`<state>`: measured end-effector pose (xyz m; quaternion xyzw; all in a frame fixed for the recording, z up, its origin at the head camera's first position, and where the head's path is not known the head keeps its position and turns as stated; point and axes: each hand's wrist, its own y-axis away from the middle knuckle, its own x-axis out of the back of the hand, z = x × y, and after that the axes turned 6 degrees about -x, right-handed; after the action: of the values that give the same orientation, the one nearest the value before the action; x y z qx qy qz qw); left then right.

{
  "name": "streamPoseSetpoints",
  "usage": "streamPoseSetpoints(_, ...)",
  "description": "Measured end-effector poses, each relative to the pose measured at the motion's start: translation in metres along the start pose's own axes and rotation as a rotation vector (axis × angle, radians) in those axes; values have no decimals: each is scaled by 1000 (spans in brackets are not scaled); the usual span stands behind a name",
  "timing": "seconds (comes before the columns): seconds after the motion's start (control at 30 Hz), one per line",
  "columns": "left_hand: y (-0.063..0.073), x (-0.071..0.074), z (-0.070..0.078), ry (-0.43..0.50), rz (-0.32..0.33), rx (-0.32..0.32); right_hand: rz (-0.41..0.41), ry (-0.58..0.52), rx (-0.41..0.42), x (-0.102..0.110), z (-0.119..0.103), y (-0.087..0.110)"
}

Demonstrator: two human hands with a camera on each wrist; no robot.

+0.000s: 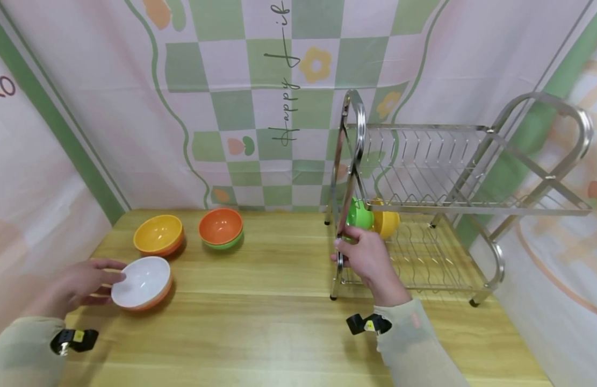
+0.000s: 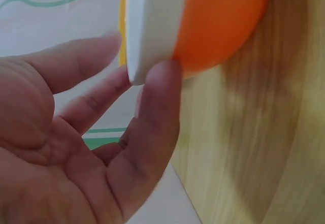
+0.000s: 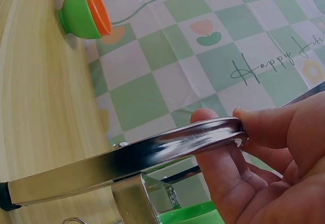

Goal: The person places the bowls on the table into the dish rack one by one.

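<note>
At the table's left, my left hand (image 1: 87,285) pinches the near rim of a bowl (image 1: 142,282) that is white inside and orange outside. In the left wrist view the thumb is at the bowl's rim (image 2: 152,31), and a finger lies against its outer side. My right hand (image 1: 368,258) grips the left front post of a two-tier metal dish rack (image 1: 453,207). Thumb and fingers wrap that post (image 3: 172,140) in the right wrist view. Behind the hand, a green bowl (image 1: 360,216) and a yellow bowl (image 1: 388,223) stand in the lower tier.
Behind the white bowl sits a yellow bowl (image 1: 158,234) with an orange underside. To its right, an orange bowl (image 1: 221,226) is over a green outside. The wooden table (image 1: 259,322) meets a checkered curtain (image 1: 279,107) at the back.
</note>
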<state>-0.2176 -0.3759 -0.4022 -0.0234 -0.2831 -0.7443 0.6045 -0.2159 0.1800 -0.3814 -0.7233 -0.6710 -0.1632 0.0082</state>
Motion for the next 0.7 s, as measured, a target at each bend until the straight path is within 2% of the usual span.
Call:
streamPoseSetpoints(0.33,-4,-6,-1,-46,54,-13,1,7,1,0,0,0)
streamPoseSetpoints(0.7,-5,-3,-1,-104,43,-27,-3,-2,-9,0,1,-1)
